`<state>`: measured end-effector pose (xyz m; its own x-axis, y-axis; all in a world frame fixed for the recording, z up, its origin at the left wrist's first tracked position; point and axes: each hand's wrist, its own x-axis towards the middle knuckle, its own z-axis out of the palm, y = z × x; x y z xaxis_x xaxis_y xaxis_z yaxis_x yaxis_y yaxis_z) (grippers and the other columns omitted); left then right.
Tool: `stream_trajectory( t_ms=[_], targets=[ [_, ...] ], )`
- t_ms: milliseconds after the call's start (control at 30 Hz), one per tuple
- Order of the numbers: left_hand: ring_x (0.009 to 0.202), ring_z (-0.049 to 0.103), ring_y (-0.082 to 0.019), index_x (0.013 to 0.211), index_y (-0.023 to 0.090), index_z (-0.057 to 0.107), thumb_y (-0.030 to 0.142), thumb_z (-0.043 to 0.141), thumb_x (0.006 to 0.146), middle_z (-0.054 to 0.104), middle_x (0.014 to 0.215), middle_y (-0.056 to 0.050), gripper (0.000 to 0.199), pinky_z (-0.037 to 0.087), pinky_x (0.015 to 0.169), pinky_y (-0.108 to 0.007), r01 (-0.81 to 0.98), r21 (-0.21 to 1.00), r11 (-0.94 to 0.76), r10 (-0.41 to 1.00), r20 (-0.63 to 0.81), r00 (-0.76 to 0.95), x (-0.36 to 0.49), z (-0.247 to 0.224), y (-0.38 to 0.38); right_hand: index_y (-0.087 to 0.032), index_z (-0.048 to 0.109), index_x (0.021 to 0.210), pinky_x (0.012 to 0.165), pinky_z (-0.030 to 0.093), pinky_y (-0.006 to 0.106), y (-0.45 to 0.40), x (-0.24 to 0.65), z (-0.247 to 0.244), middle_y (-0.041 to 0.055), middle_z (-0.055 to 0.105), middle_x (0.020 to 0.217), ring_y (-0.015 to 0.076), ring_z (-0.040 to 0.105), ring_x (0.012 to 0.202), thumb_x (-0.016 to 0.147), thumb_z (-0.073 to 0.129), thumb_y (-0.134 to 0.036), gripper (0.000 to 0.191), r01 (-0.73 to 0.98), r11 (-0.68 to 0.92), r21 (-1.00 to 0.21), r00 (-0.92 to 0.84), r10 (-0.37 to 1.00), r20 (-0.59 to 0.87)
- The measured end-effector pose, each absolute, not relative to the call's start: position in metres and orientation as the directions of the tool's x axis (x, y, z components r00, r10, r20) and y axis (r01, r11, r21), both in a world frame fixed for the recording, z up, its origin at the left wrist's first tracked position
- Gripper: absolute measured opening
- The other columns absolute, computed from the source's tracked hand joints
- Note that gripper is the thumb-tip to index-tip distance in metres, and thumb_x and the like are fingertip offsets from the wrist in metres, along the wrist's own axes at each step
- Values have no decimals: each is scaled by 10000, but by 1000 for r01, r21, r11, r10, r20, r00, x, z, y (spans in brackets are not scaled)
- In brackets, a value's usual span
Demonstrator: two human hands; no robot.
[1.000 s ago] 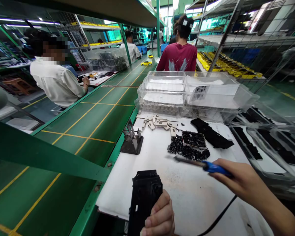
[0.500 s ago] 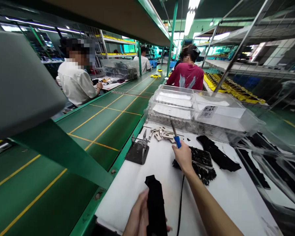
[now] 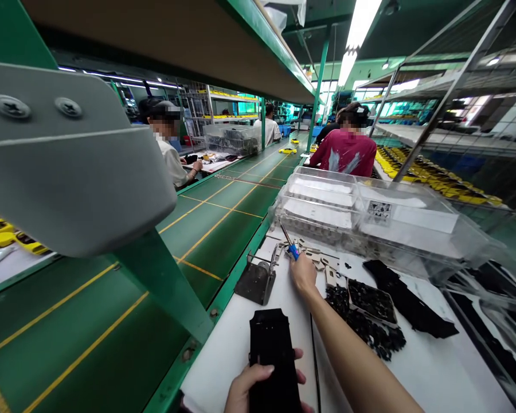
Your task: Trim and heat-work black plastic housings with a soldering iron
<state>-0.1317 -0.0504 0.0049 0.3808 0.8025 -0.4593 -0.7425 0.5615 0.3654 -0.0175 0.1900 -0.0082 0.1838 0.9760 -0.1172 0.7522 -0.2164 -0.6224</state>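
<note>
My left hand (image 3: 251, 378) grips a flat black plastic piece (image 3: 272, 338), thumb across its face and fingertips showing at the far edge. A soldering iron (image 3: 292, 250) with a blue handle is in my closed right hand (image 3: 303, 273), its metal tip pointing up and away to the left. Its black cord (image 3: 315, 355) runs down over the white tabletop. Just left of that hand stands a dark metal iron stand (image 3: 257, 281). Pale flat pieces (image 3: 322, 258) lie beyond and beside my right hand. Right of my forearm are small black parts (image 3: 370, 301), some in a shallow tray.
Clear plastic bins (image 3: 356, 206) stand at the table's far end. Another long black piece (image 3: 413, 301) lies on the right. A green conveyor (image 3: 210, 229) runs along the left, below a grey housing (image 3: 77, 172). Co-workers sit farther along, including one in a red shirt (image 3: 344, 152).
The view has shifted left. My left hand has turned the black piece so its broad face shows, with the thumb on top. The soldering iron has moved left, closer to the stand.
</note>
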Motion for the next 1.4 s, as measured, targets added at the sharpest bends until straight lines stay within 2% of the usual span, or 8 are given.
stream_trajectory(
  t_ms=[167,333,467,633,800,1100,1200,1400],
  targets=[
    [692,702,-270,1209,64,659,513,595,804,714,923,-143,609,496,660,-335,-717,490,495,850,-445,283,-124,19,-36,-138,647,927,703,504,319,156,14,19,57,660,832,188,626,762,969,512,-470,361,625,-162,-764,210,977,-35],
    [625,633,-157,1230,143,651,658,396,911,712,1010,-112,657,475,534,-246,-632,578,517,828,-525,197,-90,47,-15,-166,615,885,427,326,256,43,61,41,-47,443,512,142,410,450,899,427,-690,556,437,-151,-887,213,975,-61],
    [685,677,-210,1246,114,648,639,419,917,744,943,-130,661,536,597,-294,-661,466,587,786,-524,329,-55,62,-10,-179,635,782,496,381,253,-28,74,45,-18,513,586,149,458,540,811,631,-618,441,240,-90,-967,253,967,-28],
    [1021,691,-303,1326,132,601,577,434,945,753,1063,-140,609,508,954,-409,-681,370,632,761,-462,455,-31,67,-23,-192,617,793,532,413,248,-45,84,48,-10,552,620,164,499,581,874,583,-562,380,244,-71,-967,216,976,-17],
    [1162,631,-324,1368,137,565,556,481,935,729,1162,-144,609,412,1082,-451,-669,403,624,773,-443,454,-22,61,-31,-214,539,734,517,373,240,-52,95,42,-20,523,598,151,483,535,927,512,-507,353,387,2,-922,141,988,61],
    [1293,530,-314,1346,173,597,518,587,888,710,1221,-108,573,380,1112,-394,-617,586,526,836,-489,248,-13,52,-38,-222,461,760,563,324,255,-51,107,48,-25,514,641,150,465,568,977,436,-390,276,452,76,-889,-48,997,61],
    [1244,569,-314,1357,168,583,557,565,888,726,1176,-117,609,406,1083,-420,-548,606,577,813,-493,310,-19,49,-38,-219,441,745,578,325,256,-44,117,54,-28,488,652,147,445,596,980,428,-413,305,409,55,-911,-126,992,4],
    [1034,682,-320,1336,159,600,621,563,859,758,1033,-132,665,516,931,-428,-513,511,690,722,-532,442,-34,52,-40,-197,476,705,562,335,246,-47,123,51,-26,470,649,136,438,620,951,470,-537,419,211,-72,-975,-147,984,-105]
  ],
)
